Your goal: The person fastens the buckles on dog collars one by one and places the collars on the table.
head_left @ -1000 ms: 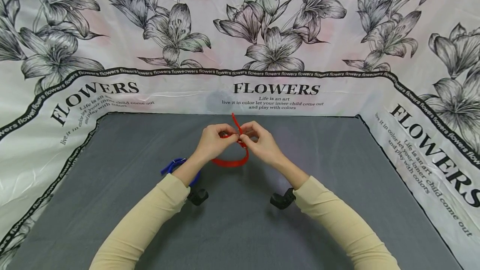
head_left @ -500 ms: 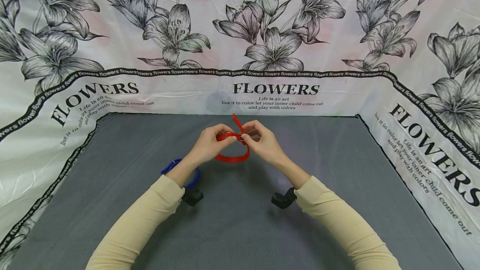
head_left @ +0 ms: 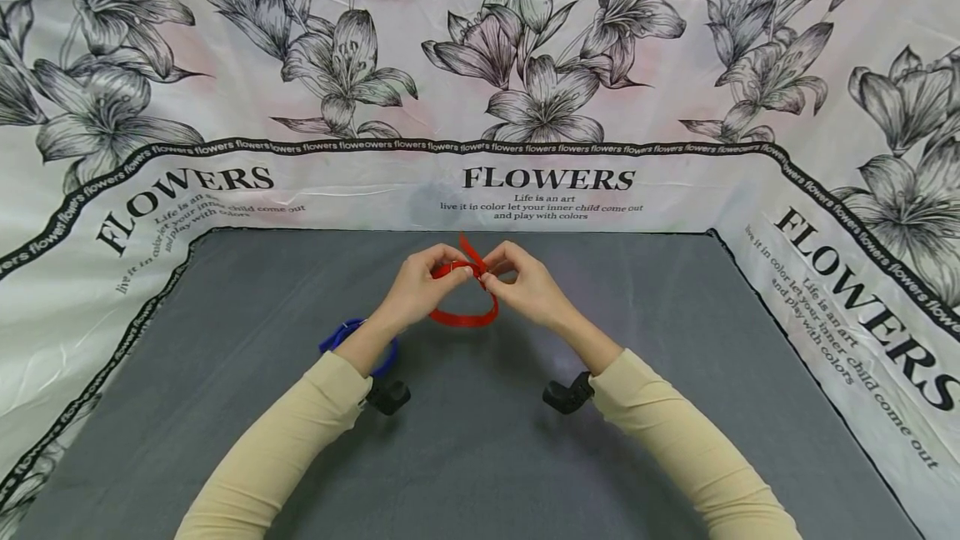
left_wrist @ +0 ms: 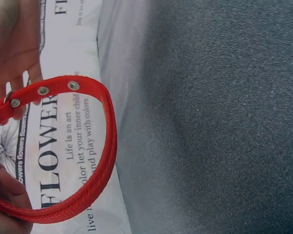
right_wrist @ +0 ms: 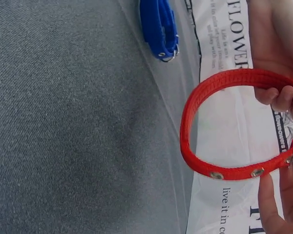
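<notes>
A red pet collar [head_left: 463, 320] with metal eyelets and a buckle is held in a loop above the grey cloth, between both hands. My left hand [head_left: 420, 283] pinches its left side between thumb and fingers. My right hand [head_left: 527, 283] pinches it near the buckle, and a loose red strap end sticks up between the hands. In the left wrist view the collar [left_wrist: 107, 131] shows its eyelets along the upper band. The right wrist view has the same collar [right_wrist: 186, 126] with both hands at its right side; the buckle is partly cut off there.
A blue collar [head_left: 386, 361] lies on the grey cloth [head_left: 480, 457], partly hidden under my left forearm; the right wrist view shows that blue collar [right_wrist: 158, 29] too. Behind stands a white floral backdrop [head_left: 551, 190]. A black wrist camera [head_left: 567, 394] hangs below my right wrist.
Compared with a second ago, my left hand has shifted slightly and more of the red band shows by it. The upright strap end has tipped and sits a little lower.
</notes>
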`<act>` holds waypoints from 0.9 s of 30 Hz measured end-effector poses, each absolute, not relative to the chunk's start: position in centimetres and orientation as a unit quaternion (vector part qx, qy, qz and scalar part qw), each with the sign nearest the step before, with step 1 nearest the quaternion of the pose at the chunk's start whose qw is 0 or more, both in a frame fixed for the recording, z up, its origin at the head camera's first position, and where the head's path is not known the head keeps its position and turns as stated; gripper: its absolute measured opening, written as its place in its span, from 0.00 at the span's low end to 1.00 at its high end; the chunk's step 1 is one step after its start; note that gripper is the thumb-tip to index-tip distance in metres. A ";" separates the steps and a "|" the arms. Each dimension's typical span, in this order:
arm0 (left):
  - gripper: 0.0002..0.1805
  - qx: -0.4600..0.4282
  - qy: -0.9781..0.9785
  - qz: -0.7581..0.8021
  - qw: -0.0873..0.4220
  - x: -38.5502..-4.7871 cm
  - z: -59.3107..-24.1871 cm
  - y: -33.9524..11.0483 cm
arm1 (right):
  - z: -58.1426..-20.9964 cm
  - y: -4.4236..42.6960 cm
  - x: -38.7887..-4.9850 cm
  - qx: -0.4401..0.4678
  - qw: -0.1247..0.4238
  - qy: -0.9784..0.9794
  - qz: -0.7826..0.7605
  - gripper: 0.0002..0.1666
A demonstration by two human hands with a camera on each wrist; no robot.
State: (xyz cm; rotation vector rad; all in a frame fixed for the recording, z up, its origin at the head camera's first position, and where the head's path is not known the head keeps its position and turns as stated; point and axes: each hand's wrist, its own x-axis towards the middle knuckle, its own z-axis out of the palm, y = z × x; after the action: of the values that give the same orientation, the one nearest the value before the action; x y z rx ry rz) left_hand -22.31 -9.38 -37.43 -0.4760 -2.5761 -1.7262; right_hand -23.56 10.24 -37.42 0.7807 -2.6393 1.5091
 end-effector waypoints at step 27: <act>0.16 -0.120 -0.809 -0.576 -0.002 -22.3 -37.9 -10.0 | -35.2 10.2 -21.5 0.214 -0.011 -0.827 0.521 0.12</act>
State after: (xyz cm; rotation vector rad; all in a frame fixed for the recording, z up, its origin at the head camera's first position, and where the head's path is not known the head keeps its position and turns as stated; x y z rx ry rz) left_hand -22.32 -9.95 -37.86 -0.3770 -2.5450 -1.8110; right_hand -21.49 10.16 -35.23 0.6760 -2.6145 1.6465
